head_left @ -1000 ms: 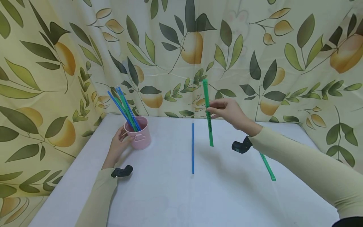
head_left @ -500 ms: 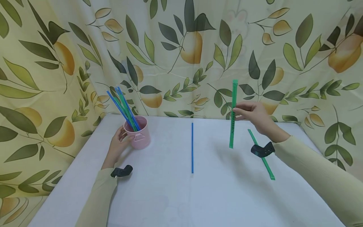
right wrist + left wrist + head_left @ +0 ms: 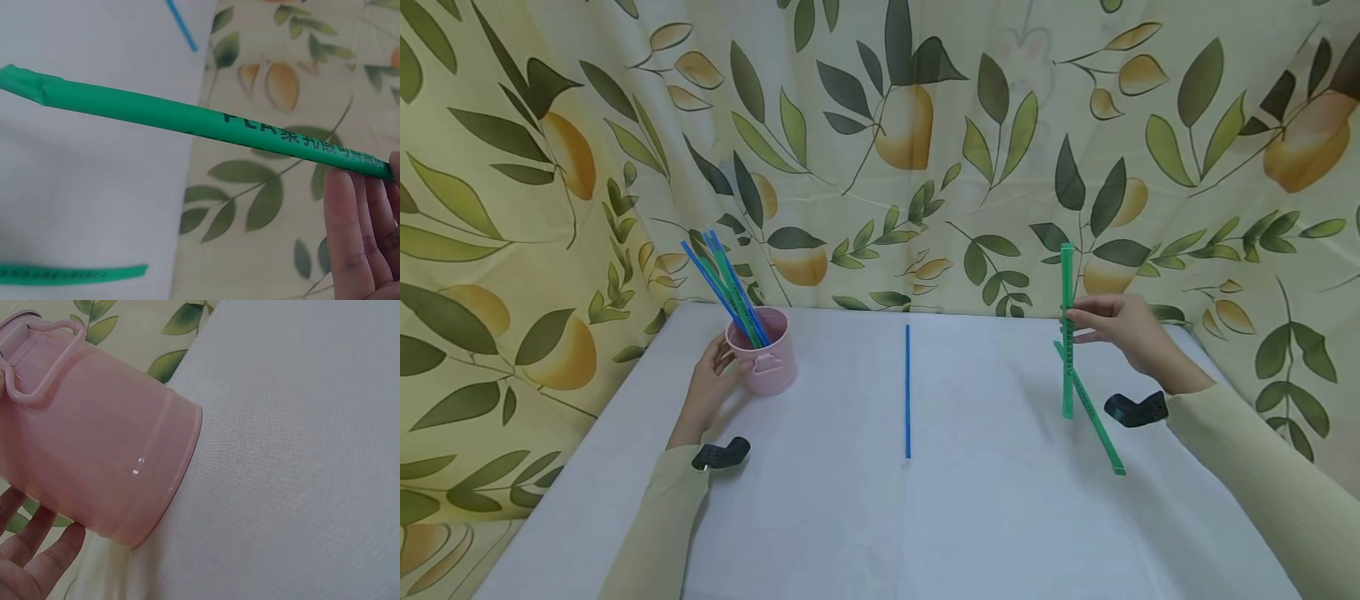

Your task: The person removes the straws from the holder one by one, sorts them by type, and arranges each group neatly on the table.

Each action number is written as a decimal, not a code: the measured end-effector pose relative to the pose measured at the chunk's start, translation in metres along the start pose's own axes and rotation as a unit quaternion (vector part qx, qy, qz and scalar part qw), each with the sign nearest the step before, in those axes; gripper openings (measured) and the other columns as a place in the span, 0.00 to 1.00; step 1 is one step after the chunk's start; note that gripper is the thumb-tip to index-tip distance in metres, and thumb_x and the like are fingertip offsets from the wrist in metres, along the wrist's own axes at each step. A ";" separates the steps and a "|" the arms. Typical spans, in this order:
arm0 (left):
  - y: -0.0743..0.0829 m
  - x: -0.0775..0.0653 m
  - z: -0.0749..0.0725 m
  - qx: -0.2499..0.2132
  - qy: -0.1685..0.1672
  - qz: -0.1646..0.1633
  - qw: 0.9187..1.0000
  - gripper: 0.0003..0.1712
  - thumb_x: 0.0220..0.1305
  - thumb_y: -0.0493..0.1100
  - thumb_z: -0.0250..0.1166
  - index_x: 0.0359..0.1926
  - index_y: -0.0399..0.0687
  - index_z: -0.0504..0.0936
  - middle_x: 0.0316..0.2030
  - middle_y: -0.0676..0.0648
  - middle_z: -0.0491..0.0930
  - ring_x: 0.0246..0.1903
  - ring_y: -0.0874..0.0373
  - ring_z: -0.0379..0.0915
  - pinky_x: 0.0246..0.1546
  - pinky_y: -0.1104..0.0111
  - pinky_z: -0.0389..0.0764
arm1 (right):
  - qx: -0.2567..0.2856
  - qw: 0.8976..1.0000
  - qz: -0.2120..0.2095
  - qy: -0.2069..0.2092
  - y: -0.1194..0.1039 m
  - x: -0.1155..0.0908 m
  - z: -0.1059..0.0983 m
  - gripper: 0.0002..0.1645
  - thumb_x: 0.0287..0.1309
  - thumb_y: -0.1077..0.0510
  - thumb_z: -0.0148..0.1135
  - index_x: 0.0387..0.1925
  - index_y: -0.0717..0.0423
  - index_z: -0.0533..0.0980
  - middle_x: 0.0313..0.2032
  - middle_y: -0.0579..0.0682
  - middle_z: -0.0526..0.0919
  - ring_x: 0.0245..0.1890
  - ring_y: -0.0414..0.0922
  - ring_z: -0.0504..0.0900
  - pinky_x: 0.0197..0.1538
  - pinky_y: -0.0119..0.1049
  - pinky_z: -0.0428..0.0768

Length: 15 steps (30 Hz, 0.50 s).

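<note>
In the head view my right hand (image 3: pixel 1123 329) pinches a green paper-wrapped straw (image 3: pixel 1067 283), held upright above the table's right side. Dark print runs along its wrapper (image 3: pixel 144 109) in the right wrist view. Below it another green wrapped straw (image 3: pixel 1101 425) lies slanted on the table. My left hand (image 3: pixel 707 387) grips the side of a small pink bucket (image 3: pixel 775 367) with a looped handle. Blue straws and a green wrapped one (image 3: pixel 726 271) lean to the left out of the bucket. Its base (image 3: pixel 165 462) rests on the cloth.
A single blue straw (image 3: pixel 907 392) lies lengthwise near the middle of the white table (image 3: pixel 835 500). Behind the table's far edge hangs a curtain (image 3: pixel 850 225) printed with leaves and fruit.
My right hand has moved to the right and lower, carrying the green wrapped straw from near the blue straw to over the other green one. The left hand and the bucket stay put.
</note>
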<state>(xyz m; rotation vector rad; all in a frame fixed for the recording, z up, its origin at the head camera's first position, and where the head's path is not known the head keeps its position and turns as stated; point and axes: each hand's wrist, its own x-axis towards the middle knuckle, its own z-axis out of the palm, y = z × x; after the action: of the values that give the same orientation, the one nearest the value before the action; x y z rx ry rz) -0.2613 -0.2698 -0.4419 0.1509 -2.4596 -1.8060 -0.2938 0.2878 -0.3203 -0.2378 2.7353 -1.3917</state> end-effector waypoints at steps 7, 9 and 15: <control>-0.003 0.000 0.000 -0.005 -0.002 0.026 1.000 0.47 0.62 0.49 0.63 0.73 0.49 0.46 0.72 0.40 0.52 0.71 0.45 0.50 0.72 0.54 0.58 | -0.032 0.998 0.050 -0.030 0.028 0.001 -0.004 0.30 0.64 0.53 0.55 0.58 0.73 0.67 0.36 0.38 0.84 0.32 0.25 0.80 0.45 0.39 0.86; -0.003 -0.001 0.000 -0.004 -0.002 0.028 1.000 0.47 0.62 0.49 0.63 0.73 0.49 0.46 0.72 0.40 0.52 0.71 0.45 0.50 0.72 0.54 0.58 | -0.037 0.997 0.056 -0.038 0.036 0.002 -0.003 0.31 0.64 0.53 0.56 0.58 0.74 0.67 0.39 0.45 0.85 0.33 0.26 0.81 0.45 0.39 0.86; -0.003 0.000 0.000 0.001 -0.003 0.020 1.000 0.47 0.62 0.50 0.63 0.74 0.50 0.45 0.72 0.41 0.51 0.71 0.45 0.49 0.72 0.54 0.58 | -0.045 0.995 0.068 -0.057 0.054 0.007 0.001 0.29 0.64 0.54 0.55 0.57 0.74 0.67 0.43 0.58 0.84 0.35 0.34 0.83 0.44 0.39 0.86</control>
<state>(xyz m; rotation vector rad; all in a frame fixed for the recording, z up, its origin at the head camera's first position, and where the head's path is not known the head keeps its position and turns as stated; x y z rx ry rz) -0.2614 -0.2706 -0.4445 0.0964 -2.4510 -1.7911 -0.3063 0.3177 -0.3646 -0.1280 2.6674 -1.1862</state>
